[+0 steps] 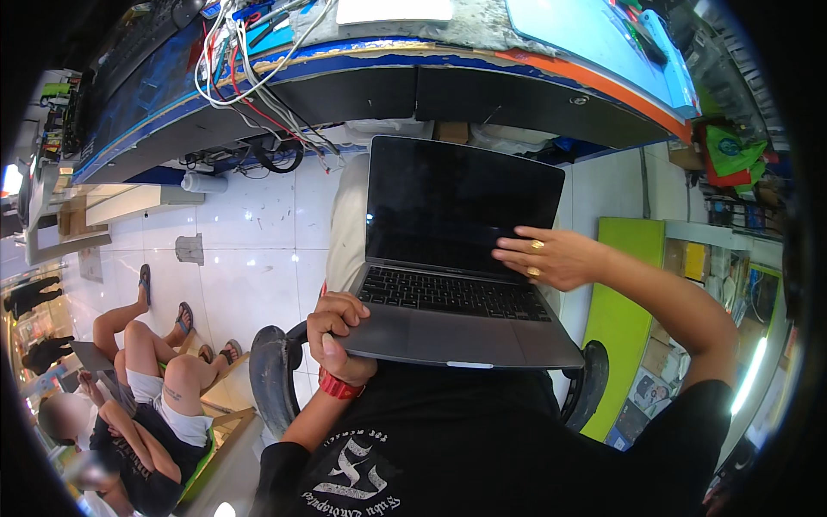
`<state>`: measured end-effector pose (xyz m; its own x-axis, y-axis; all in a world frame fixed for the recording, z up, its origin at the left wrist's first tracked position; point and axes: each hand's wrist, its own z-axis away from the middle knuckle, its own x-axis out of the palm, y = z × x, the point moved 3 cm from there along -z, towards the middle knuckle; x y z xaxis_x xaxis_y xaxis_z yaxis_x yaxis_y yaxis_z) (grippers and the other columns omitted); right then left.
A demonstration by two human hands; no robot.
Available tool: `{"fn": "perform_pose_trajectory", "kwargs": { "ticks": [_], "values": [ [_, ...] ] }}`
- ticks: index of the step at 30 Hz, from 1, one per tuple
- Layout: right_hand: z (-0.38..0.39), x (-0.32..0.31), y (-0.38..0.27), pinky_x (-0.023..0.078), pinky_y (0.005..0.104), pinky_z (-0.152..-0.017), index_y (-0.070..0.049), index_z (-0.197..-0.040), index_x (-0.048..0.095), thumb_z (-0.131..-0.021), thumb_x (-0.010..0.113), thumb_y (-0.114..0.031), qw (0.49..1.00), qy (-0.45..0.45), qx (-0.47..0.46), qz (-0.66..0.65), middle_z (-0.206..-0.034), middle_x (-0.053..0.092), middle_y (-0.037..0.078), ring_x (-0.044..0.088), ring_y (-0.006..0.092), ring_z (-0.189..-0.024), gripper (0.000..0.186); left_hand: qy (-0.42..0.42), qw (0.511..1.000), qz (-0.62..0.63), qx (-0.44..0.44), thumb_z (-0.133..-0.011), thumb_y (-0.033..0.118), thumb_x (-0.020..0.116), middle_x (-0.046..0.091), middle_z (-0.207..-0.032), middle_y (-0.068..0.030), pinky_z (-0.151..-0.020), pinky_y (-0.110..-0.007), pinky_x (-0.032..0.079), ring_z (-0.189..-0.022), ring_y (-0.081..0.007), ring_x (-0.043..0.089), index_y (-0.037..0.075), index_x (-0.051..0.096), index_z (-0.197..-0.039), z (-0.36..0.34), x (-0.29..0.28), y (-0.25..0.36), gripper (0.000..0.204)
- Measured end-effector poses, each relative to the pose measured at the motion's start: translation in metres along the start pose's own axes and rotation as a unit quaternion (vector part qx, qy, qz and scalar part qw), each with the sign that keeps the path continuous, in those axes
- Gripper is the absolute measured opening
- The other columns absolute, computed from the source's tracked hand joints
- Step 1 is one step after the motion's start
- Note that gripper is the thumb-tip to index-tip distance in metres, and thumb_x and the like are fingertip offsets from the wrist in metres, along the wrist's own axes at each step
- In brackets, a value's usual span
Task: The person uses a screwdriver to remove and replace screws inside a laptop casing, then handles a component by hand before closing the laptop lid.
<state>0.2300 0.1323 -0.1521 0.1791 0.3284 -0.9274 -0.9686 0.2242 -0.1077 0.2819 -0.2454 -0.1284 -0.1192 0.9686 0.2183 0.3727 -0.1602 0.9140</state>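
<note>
Laptop (448, 276) open on lap, screen dark. Left hand (338, 336) grips its front-left corner; right hand (551, 257) open, fingers on screen's lower right. Risk: pressure marks screen, or laptop slides off knees

laptop (448, 267): grey, open, centre of the frame on my lap
screen: dark, upright
keyboard: black keys, flat, facing me

A blue-edged workbench (362, 65) with tangled cables (250, 60) overhead, a white tiled floor (250, 250), a green panel (624, 319) (right side), seated people (138, 405).
</note>
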Motion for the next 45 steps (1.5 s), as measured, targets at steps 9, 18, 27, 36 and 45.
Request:
{"fn": "perform_pose_trajectory", "kwargs": {
  "ticks": [9, 18, 27, 36, 45],
  "values": [
    [0.007, -0.043, -0.01, 0.057, 0.0477, -0.103, 0.002, -0.129, 0.069, -0.099, 0.061, -0.012, 0.929, 0.26, 0.263, 0.005, -0.121, 0.073, 0.019, 0.073, 0.0344, -0.112, 0.034, 0.008, 1.0, 0.0, -0.015, -0.112, 0.042, 0.043, 0.05, -0.085, -0.0119, -0.08, -0.039, 0.048, -0.079, -0.0238, 0.054, 0.009, 0.041, -0.09, 0.001, 0.001, -0.001, 0.04],
    [-0.113, -0.014, 0.015, 0.014, 0.0553, -0.136, -0.008, -0.157, 0.053, -0.108, 0.053, -0.038, 0.981, 0.176, 0.075, -0.035, -0.174, 0.037, 0.005, 0.024, 0.033, -0.165, 0.057, -0.003, 1.0, 0.0, -0.009, -0.111, 0.044, 0.045, 0.05, -0.085, -0.0117, -0.078, -0.04, 0.049, -0.078, -0.0241, 0.053, 0.009, 0.041, -0.088, -0.003, 0.003, 0.0, 0.042],
    [0.069, 0.032, -0.052, 0.051, 0.0519, -0.105, -0.004, -0.122, 0.071, -0.09, 0.073, -0.007, 0.967, 0.08, 0.167, -0.175, -0.135, 0.065, 0.014, 0.062, 0.0366, -0.127, 0.032, -0.002, 1.0, -0.007, -0.028, -0.108, 0.042, 0.045, 0.049, -0.085, -0.0108, -0.08, -0.042, 0.049, -0.08, -0.0248, 0.055, 0.01, 0.04, -0.088, 0.0, -0.004, -0.002, 0.038],
    [0.022, 0.024, -0.092, 0.053, 0.0446, -0.094, -0.001, -0.12, 0.068, -0.085, 0.071, 0.0, 0.768, 0.308, 0.413, -0.38, -0.116, 0.068, 0.013, 0.063, 0.0371, -0.111, 0.035, -0.013, 0.999, 0.0, -0.046, -0.106, 0.045, 0.047, 0.05, -0.085, -0.01, -0.082, -0.042, 0.049, -0.08, -0.0248, 0.056, 0.011, 0.041, -0.087, -0.006, 0.0, -0.002, 0.039],
    [0.012, 0.028, -0.096, 0.053, 0.0414, -0.096, -0.004, -0.11, 0.073, -0.087, 0.066, 0.004, 0.746, 0.309, 0.468, -0.359, -0.114, 0.069, 0.008, 0.062, 0.032, -0.11, 0.025, 0.005, 0.999, -0.002, -0.044, -0.106, 0.044, 0.047, 0.049, -0.085, -0.0108, -0.081, -0.04, 0.048, -0.082, -0.0244, 0.055, 0.011, 0.039, -0.087, -0.007, 0.002, -0.003, 0.039]
  ]
}}
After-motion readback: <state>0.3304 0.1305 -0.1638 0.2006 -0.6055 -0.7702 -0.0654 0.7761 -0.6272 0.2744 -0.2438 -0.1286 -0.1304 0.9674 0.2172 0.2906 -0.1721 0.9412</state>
